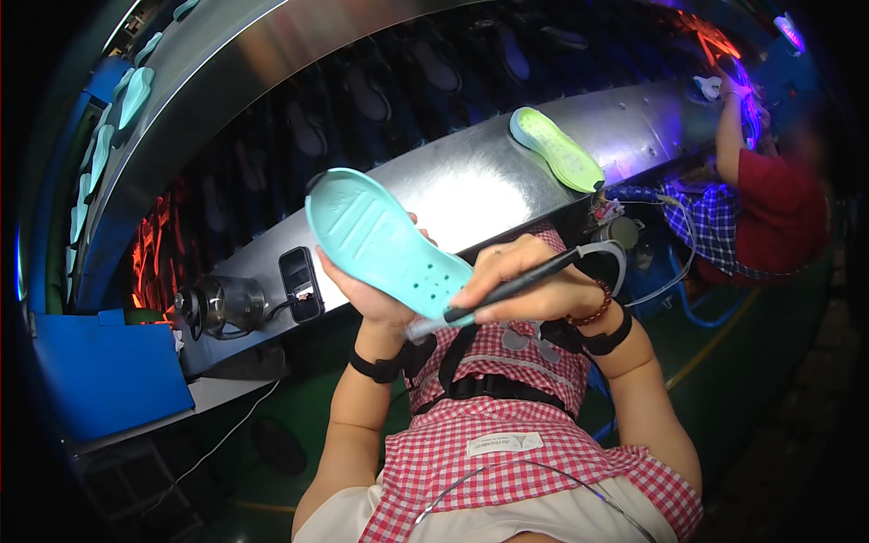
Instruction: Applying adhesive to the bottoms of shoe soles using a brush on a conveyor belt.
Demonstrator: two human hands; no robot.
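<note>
My left hand (380,297) holds a turquoise shoe sole (385,240) from beneath, fingers curled round its edges. The sole is tilted, its inner side up, with ridges at the wide end and small holes at the other. In my right hand (534,276) is a slim black-handled brush (529,281), gripped like a pen. Its pale, blurred tip (427,328) lies at the near end of the sole, and a grey curved piece (615,256) shows at its back end. The right fingertips are close against the sole's holed end; whether they touch it I cannot tell.
A yellow-green sole (558,149) lies on the metal ledge (453,195). To the left stand a glass pot (226,306) and a black phone-like object (300,283). Several soles line the dark conveyor and the upper-left rack. A co-worker in red (778,208) works at far right.
</note>
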